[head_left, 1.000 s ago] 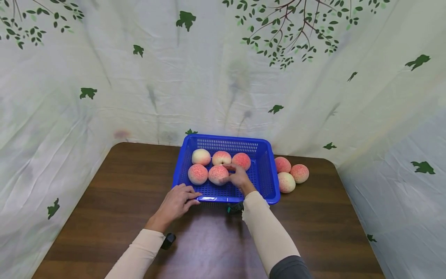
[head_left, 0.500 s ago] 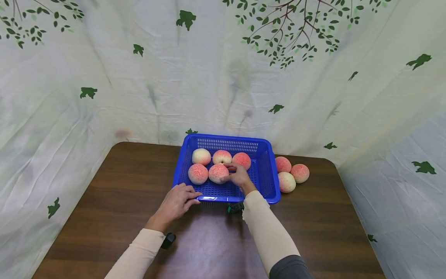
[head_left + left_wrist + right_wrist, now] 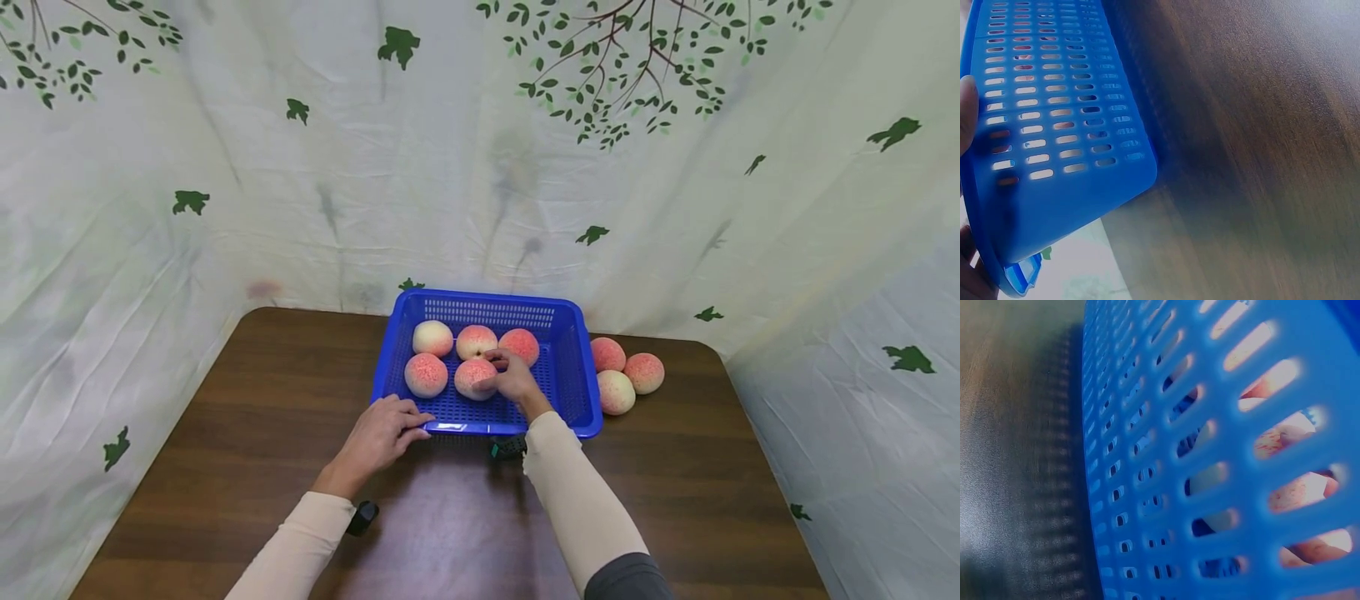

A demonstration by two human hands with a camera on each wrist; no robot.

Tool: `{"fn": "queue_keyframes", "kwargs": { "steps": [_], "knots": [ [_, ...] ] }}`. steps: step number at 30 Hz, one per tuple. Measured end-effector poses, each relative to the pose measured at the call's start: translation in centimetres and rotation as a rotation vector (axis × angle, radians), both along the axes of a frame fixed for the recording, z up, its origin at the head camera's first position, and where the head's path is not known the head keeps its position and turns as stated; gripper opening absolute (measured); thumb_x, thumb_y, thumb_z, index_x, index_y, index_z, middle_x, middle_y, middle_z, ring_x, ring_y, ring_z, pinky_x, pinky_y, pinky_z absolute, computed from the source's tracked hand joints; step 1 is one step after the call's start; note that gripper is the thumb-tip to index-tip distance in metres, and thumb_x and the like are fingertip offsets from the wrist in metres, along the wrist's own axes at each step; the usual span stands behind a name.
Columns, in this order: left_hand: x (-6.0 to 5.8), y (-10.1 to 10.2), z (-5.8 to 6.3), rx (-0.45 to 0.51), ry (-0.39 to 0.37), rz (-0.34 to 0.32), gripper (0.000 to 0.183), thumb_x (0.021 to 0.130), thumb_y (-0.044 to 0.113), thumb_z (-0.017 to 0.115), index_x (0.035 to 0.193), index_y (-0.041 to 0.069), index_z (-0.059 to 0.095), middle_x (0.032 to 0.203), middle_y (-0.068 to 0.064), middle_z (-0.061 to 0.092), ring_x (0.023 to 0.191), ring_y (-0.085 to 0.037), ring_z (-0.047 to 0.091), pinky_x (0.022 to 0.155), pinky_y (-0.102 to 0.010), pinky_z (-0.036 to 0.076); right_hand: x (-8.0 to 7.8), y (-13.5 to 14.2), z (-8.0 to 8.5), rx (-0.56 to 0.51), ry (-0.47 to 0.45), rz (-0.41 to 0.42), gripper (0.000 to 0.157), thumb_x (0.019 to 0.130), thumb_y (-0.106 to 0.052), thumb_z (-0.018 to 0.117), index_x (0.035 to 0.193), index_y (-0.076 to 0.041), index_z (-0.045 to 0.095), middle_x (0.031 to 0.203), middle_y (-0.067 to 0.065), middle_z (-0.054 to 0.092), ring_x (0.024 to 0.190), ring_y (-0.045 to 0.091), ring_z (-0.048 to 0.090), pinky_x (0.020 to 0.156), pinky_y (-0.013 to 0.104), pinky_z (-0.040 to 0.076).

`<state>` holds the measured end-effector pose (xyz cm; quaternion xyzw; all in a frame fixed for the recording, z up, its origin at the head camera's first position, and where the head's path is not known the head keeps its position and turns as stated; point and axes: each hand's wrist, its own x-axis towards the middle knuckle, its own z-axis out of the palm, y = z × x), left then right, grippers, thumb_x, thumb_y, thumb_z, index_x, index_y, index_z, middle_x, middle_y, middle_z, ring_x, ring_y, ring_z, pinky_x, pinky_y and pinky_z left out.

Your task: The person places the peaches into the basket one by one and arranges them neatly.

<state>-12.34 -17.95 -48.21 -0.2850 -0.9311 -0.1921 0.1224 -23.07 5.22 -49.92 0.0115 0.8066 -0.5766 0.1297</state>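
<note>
Peach (image 3: 471,380), apparently pinched by the right hand (image 3: 516,382), could roll if its rounded side slips, while the left hand (image 3: 384,430) grips the blue basket (image 3: 483,429).

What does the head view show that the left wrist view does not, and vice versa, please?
Only the head view clearly shows the right hand pinching a peach in the blue basket and three peaches beside it. Only the left wrist view clearly shows the outer face of a slotted basket wall. Both share the basket, the table, the left hand and the pale leaf-printed cloth.
</note>
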Motion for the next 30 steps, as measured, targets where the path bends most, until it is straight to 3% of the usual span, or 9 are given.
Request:
{"fn": "queue_keyframes", "kwargs": {
  "steps": [6, 12, 21, 30],
  "knots": [
    [0.1, 0.2, 0.1, -0.004, -0.010, 0.004, 0.025, 0.079, 0.024, 0.078, 0.102, 0.013, 0.078, 0.082, 0.005, 0.064, 0.072, -0.013, 0.048, 0.066, -0.028, 0.040, 0.2, 0.6, 0.4, 0.012, -0.010, -0.005, 0.063, 0.070, 0.002, 0.081, 0.127, -0.001, 0.057, 0.122, 0.024, 0.057, 0.113, 0.035, 0.054, 0.090, 0.042, 0.047],
    [0.0, 0.2, -0.1, -0.011, -0.019, 0.011, 0.025, 0.080, 0.025, 0.077, 0.102, 0.013, 0.078, 0.083, 0.005, 0.065, 0.073, -0.013, 0.048, 0.067, -0.029, 0.040, 0.3, 2.3, 1.4, -0.048, -0.039, 0.015, 0.066, 0.075, 0.000, 0.079, 0.135, -0.004, 0.052, 0.135, 0.023, 0.051, 0.127, 0.036, 0.045, 0.102, 0.049, 0.038],
    [0.0, 0.1, 0.1, -0.021, -0.044, 0.017, 0.026, 0.080, 0.024, 0.077, 0.103, 0.012, 0.077, 0.084, 0.004, 0.065, 0.075, -0.014, 0.050, 0.069, -0.030, 0.041, 0.8, 6.3, 3.2, -0.104, 0.007, -0.011, 0.059, 0.081, -0.007, 0.076, 0.134, -0.003, 0.051, 0.132, 0.021, 0.053, 0.119, 0.036, 0.053, 0.095, 0.047, 0.045],
    [-0.1, 0.1, 0.1, -0.019, -0.034, 0.003, 0.027, 0.080, 0.024, 0.078, 0.103, 0.011, 0.077, 0.083, 0.003, 0.065, 0.074, -0.015, 0.051, 0.068, -0.030, 0.042, 1.0, 11.0, 4.4, -0.171, 0.080, -0.098, 0.052, 0.089, -0.006, 0.069, 0.136, -0.002, 0.048, 0.137, 0.024, 0.047, 0.124, 0.038, 0.049, 0.105, 0.050, 0.036]
  ]
}}
